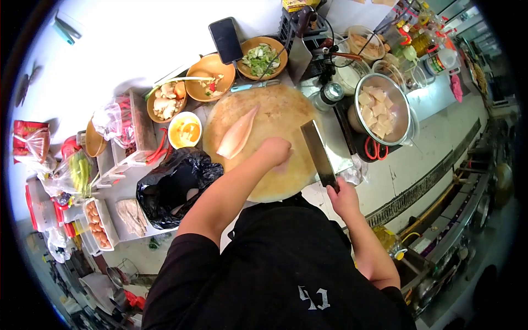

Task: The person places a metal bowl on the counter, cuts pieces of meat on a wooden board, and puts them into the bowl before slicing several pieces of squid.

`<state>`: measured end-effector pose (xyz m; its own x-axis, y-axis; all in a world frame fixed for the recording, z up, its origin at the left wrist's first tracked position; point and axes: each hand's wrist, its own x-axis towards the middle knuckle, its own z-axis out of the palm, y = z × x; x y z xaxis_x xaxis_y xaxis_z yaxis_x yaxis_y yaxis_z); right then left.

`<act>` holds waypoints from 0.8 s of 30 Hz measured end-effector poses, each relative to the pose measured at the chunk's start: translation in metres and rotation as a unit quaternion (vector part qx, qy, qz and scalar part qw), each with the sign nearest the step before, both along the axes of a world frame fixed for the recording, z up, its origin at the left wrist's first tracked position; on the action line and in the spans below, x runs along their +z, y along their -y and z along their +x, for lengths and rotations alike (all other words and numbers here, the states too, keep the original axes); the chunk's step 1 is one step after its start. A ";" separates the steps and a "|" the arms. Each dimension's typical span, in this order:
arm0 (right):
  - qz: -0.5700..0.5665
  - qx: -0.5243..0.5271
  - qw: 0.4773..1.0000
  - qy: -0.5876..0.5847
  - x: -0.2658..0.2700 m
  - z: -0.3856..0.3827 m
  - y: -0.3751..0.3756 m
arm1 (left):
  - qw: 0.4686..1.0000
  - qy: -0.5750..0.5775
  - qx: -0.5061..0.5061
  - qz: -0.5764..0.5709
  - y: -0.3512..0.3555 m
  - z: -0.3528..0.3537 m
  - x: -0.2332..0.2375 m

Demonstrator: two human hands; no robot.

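My right hand (345, 199) is wrapped round the handle of a cleaver (317, 149), its broad blade tilted over the right edge of a round wooden chopping board (275, 110). My left hand (275, 152) is closed, knuckles up, over the middle of the board. From under its fingers shows a thin, pale pink piece of meat (283, 166), mostly hidden by the hand. Left of it on the board lies a larger, pale pink, pointed piece of meat (238, 133).
Behind the board stand bowls of chopped green onion (262, 59) and ginger (165, 103), plus a phone (225, 40). A bowl of beaten egg (185, 130) and a black bag (176, 187) are left. Right are a glass jar (328, 96), tofu in a metal bowl (406, 118) and red scissors (375, 149).
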<state>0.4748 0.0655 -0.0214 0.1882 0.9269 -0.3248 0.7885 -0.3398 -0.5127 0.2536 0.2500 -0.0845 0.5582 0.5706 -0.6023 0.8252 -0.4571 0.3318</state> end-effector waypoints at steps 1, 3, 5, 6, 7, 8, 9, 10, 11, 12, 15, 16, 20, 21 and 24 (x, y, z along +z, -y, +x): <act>-0.016 -0.001 0.998 -0.061 0.001 0.002 -0.002 | 0.989 0.101 0.110 -0.007 0.005 -0.009 0.001; -0.031 0.001 0.992 -0.122 0.004 0.002 -0.007 | 0.955 0.200 0.219 -0.011 0.014 -0.022 -0.004; -0.197 -0.108 0.918 -0.328 0.013 -0.002 -0.016 | 0.869 0.294 0.397 -0.037 0.023 -0.029 -0.022; -0.197 -0.105 0.918 -0.327 0.017 -0.005 -0.020 | 0.867 0.295 0.399 -0.036 0.029 -0.030 -0.020; -0.190 -0.116 0.926 -0.304 0.021 -0.008 -0.025 | 0.864 0.279 0.419 0.008 0.037 -0.032 -0.018; -0.184 -0.128 0.933 -0.280 0.023 -0.011 -0.027 | 0.858 0.263 0.438 0.050 0.044 -0.033 -0.017; -0.200 -0.135 0.924 -0.295 0.022 -0.010 -0.027 | 0.857 0.263 0.440 0.050 0.050 -0.036 -0.017; -0.202 -0.132 0.925 -0.294 0.019 -0.011 -0.025 | 0.875 0.238 0.394 0.147 0.057 -0.040 -0.018; -0.166 -0.065 0.944 -0.277 0.013 -0.013 -0.023 | 0.883 0.210 0.343 0.242 0.060 -0.044 -0.019; -0.129 0.001 0.957 -0.259 0.014 -0.017 -0.024 | 0.882 0.210 0.346 0.242 0.061 -0.051 -0.021; -0.198 0.008 0.944 -0.264 0.025 -0.033 -0.028 | 0.952 0.183 0.097 0.227 0.064 -0.064 -0.031; -0.240 -0.008 0.929 -0.280 0.029 -0.039 -0.030 | 0.943 0.205 0.071 0.251 0.067 -0.066 -0.035; -0.253 -0.017 0.934 -0.251 0.030 -0.049 -0.026 | 0.932 0.243 0.058 0.264 0.068 -0.069 -0.039; -0.254 -0.019 0.934 -0.251 0.028 -0.050 -0.023 | 0.932 0.243 0.057 0.262 0.067 -0.070 -0.039; -0.198 0.017 0.956 -0.218 0.022 -0.057 -0.016 | 0.925 0.257 0.022 0.280 0.063 -0.073 -0.038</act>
